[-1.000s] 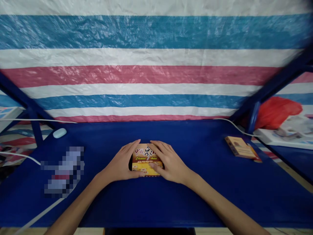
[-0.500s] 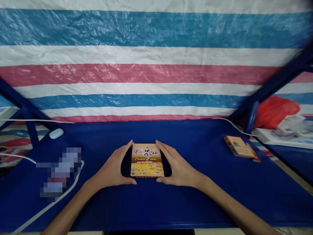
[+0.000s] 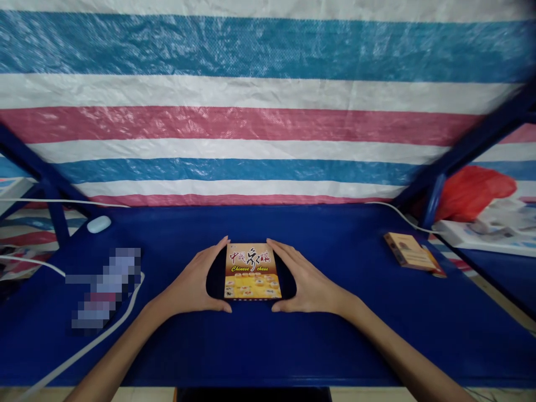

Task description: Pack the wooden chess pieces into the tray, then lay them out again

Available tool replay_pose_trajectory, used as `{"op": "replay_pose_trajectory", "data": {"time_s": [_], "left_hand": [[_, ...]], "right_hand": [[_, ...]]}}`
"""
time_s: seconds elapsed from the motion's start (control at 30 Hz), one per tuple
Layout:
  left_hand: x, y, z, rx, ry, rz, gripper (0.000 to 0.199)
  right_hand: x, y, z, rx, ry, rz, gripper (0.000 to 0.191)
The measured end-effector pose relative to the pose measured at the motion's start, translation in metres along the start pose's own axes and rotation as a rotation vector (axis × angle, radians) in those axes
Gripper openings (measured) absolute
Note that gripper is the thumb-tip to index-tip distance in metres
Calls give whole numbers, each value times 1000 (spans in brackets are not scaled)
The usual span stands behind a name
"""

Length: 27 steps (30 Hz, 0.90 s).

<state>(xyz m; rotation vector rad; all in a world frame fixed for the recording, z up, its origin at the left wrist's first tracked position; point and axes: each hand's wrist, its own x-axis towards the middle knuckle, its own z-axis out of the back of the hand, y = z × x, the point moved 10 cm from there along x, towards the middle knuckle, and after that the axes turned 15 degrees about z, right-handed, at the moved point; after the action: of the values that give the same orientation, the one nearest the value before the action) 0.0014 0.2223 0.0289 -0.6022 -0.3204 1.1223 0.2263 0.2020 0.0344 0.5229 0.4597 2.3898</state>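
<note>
In front of you, a striped plastic sheet (image 3: 268, 124) stands like a wall. Its bands are white, blue and dull red, and the light gives many shiny spots on its wrinkles. You face a dark blue table (image 3: 268, 352). A left blue bar (image 3: 25, 156) and a right blue bar (image 3: 467, 149) lean outward beside it. Below its near edge you see pale floor (image 3: 360, 395).

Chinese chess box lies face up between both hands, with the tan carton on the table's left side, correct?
No: the tan carton is on the right side of the table, as the head view shows. The Chinese chess box does lie face up between the left hand and right hand.
</note>
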Motion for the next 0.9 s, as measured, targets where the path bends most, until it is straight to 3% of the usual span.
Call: {"op": "replay_pose_trajectory", "data": {"time_s": [0.9], "left_hand": [[-1,-3,0,-11,-23,-3,139]], "right_hand": [[0,1,3,42,-32,-29,128]]}}
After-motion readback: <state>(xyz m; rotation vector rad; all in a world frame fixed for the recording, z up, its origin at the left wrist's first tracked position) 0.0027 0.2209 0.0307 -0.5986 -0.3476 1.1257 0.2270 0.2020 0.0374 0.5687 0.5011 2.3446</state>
